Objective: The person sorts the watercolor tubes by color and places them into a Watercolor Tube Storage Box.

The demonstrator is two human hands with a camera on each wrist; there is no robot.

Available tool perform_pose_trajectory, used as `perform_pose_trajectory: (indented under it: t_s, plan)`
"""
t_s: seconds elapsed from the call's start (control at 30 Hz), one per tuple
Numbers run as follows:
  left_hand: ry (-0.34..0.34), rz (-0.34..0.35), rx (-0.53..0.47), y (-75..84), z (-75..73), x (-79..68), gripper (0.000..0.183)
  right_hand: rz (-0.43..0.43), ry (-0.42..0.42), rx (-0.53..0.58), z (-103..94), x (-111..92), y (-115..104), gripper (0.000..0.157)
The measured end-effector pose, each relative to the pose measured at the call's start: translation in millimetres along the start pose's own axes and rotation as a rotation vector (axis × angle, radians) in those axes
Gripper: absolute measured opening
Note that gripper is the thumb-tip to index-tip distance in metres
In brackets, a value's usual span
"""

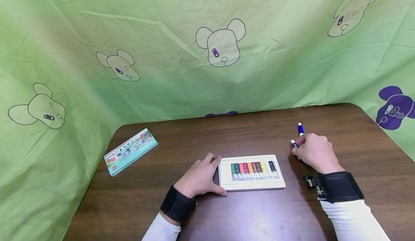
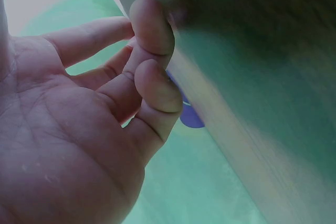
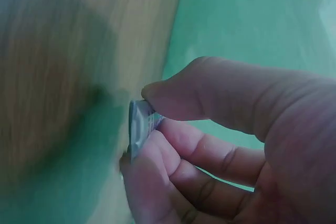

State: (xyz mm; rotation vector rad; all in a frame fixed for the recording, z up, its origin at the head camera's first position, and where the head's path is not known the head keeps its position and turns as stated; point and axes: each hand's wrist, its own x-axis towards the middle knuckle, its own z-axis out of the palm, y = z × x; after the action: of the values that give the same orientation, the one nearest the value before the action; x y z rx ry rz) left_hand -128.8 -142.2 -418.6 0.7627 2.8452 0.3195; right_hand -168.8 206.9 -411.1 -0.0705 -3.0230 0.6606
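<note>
A white plastic tray [image 1: 251, 185] holds a row of small paint tubes [image 1: 254, 169] in many colours, from green at the left to black at the right. My left hand [image 1: 201, 176] holds the tray's left end, fingertips at its back corner and thumb by the front corner. To the right of the tray, my right hand [image 1: 315, 151] pinches a paint tube [image 1: 294, 143] with a dark label and white cap between thumb and fingers. Its silvery end [image 3: 139, 121] shows in the right wrist view. Just beyond that hand lies a blue tube [image 1: 300, 128] with a white cap.
A flat teal box [image 1: 131, 151] with a flower picture lies at the back left of the brown wooden table [image 1: 181, 140]. Green cloth [image 1: 175, 82] with bear-head prints hangs behind and beside the table.
</note>
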Motion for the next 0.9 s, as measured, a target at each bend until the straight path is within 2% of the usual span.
perform_pose_trajectory:
  t_s: [0.2,0.57,0.9]
  plan:
    - [0.002,-0.001,0.006,0.0,0.4,0.2,0.107,-0.009,-0.021,0.018,8.0,-3,-16,0.027]
    - [0.008,0.007,0.006,-0.5,0.6,-0.3,0.107,-0.121,0.062,0.051,19.5,-14,-53,0.023]
    - [0.002,-0.003,-0.001,-0.5,-0.8,-0.8,0.106,-0.145,0.027,0.12,34.9,-29,-90,0.019]
